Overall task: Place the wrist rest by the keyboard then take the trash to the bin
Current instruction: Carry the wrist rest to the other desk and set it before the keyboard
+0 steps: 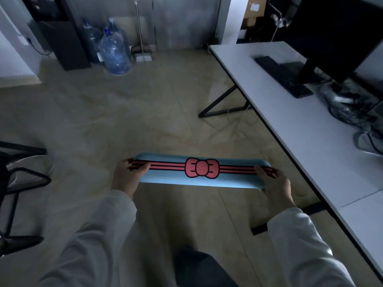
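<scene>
Both hands, left point(124, 179) and right point(275, 183), pinch the rest point(203, 172) by its ends, level above the floor, well short of the keyboard point(284, 76). It looks light, soft, probably bendy; end grips suit it.

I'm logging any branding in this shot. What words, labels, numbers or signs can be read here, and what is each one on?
No text can be read.
Wrist rest: only a bow and stripe graphic, no words.
Cardboard box: a pale label, too small and blurred to read.
Keyboard: key legends too dark to make out.
Water jugs: no legible label.
</scene>
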A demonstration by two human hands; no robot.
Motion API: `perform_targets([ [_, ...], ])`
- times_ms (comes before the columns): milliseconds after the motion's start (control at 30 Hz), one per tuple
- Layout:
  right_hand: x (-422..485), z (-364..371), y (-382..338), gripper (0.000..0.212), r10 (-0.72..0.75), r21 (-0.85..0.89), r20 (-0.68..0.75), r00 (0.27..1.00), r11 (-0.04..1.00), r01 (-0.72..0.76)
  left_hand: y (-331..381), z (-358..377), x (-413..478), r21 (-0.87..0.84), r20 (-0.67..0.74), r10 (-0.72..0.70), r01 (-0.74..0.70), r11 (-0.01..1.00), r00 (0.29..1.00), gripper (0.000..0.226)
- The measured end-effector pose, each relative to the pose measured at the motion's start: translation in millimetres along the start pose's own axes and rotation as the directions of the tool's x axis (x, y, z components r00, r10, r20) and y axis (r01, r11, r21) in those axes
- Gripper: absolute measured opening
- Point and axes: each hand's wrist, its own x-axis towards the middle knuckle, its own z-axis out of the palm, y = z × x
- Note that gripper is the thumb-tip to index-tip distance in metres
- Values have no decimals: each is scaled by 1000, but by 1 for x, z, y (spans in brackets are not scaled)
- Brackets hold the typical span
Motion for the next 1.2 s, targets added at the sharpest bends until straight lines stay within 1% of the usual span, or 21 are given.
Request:
perform_targets([
  [67, 27, 10, -18, 36, -5, 13, 4, 1000, 1000, 5, 13, 15, 31, -23, -17, 19, -19, 1000, 1000, 9],
  [133, 53, 18, -32, 34, -10, 27, -2, 1000, 1000, 10, 25, 30, 57, -29, -12, 7, -7, 1000, 1000, 34],
  [367, 124, 44, -55, 28, 13, 16, -55, 998, 1000, -12, 57, 79, 135, -28, 6, 5, -4, 1000, 1000, 47],
  [400, 131, 48, -58, 28, 18, 9, -65, 998, 1000, -17, 61, 84, 144, -35, 9, 10, -10, 999, 1000, 44],
  [433, 141, 54, -60, 28, 25, 10, -75, 997, 1000, -24, 65, 90, 159, -37, 19, 2, -2, 999, 1000, 37],
  [500, 162, 67, -65, 21, 32, 11, -113, 993, 999, -31, 76, 103, 188, -23, 57, 11, -10, 1000, 998, 15],
  [533, 170, 74, -69, 16, 29, 13, -130, 991, 1000, -28, 81, 108, 203, -12, 85, 28, -27, 1000, 996, 13],
  [567, 180, 81, -73, 15, 25, 16, -148, 989, 1000, -22, 86, 113, 220, -5, 109, 36, -36, 999, 993, 20],
  [633, 198, 98, -85, 19, 30, 28, -193, 981, 999, -25, 100, 123, 256, 21, 154, 39, -43, 999, 987, 49],
  [667, 205, 106, -92, 24, 40, 34, -215, 976, 999, -33, 108, 126, 272, 44, 173, 42, -51, 998, 984, 50],
  [767, 223, 129, -114, 35, 62, 44, -265, 962, 998, -52, 140, 138, 312, 45, 221, 48, -60, 997, 974, 23],
  [833, 237, 144, -126, 39, 51, 28, -288, 956, 999, -45, 159, 146, 339, 66, 247, 62, -80, 995, 967, 12],
  [900, 248, 153, -133, 38, 48, 43, -315, 948, 998, -36, 171, 156, 364, 79, 281, 75, -101, 992, 957, 9],
  [933, 255, 158, -135, 39, 58, 50, -329, 943, 998, -44, 174, 161, 378, 89, 294, 75, -106, 990, 953, 14],
  [1033, 270, 168, -137, 42, 101, 77, -371, 923, 994, -78, 179, 180, 408, 131, 344, 45, -96, 987, 938, 37],
  [1133, 283, 170, -136, 30, 137, 93, -410, 902, 990, -108, 182, 200, 430, 129, 396, -4, -52, 990, 918, 43],
  [1200, 295, 168, -135, 29, 161, 90, -440, 883, 987, -135, 186, 218, 440, 153, 424, -35, -34, 988, 905, 46],
])
